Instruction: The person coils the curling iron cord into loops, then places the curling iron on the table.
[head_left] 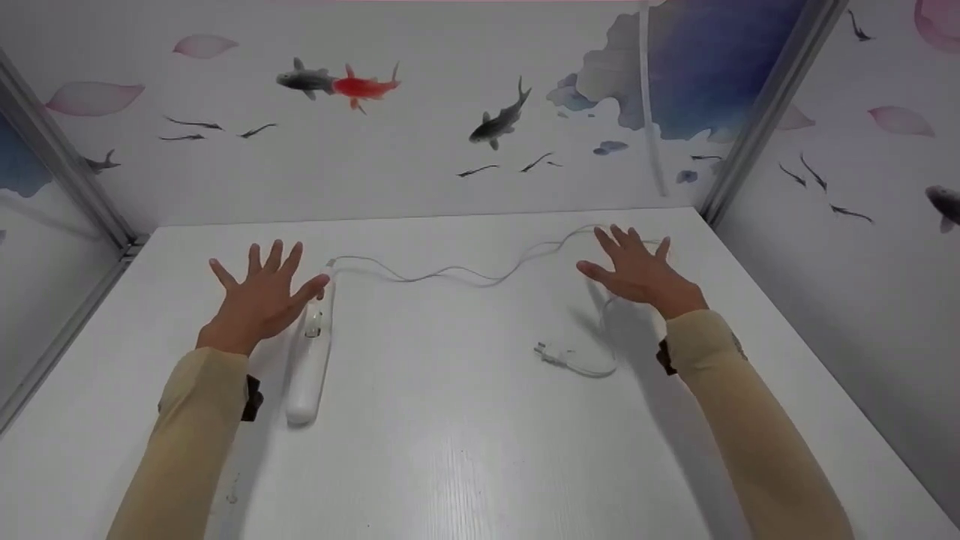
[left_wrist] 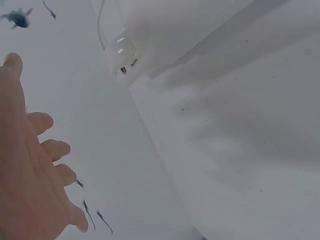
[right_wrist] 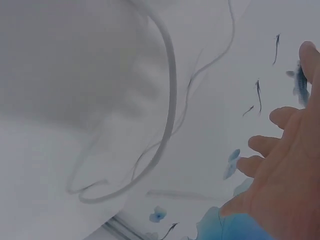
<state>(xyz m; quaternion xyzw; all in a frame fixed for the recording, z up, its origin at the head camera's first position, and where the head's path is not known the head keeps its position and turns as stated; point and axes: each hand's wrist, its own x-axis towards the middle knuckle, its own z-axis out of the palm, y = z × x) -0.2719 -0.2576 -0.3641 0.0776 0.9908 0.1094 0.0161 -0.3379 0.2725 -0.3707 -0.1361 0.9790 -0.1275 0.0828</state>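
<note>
We see the long, smooth, white plastic stick-shaped device (head_left: 306, 382) lying on the left side of the flat white table (head_left: 450, 442). The left hand (head_left: 259, 304) is by its top, spread wide, holding nothing. The thin, white, bendy cord (head_left: 411, 280) runs from that top, past the right hand (head_left: 641, 274), also spread and empty, to the small white pronged plug (head_left: 555, 355). We think a bump could roll the round-looking device, or a hand could catch the loose cord and drag it.
</note>
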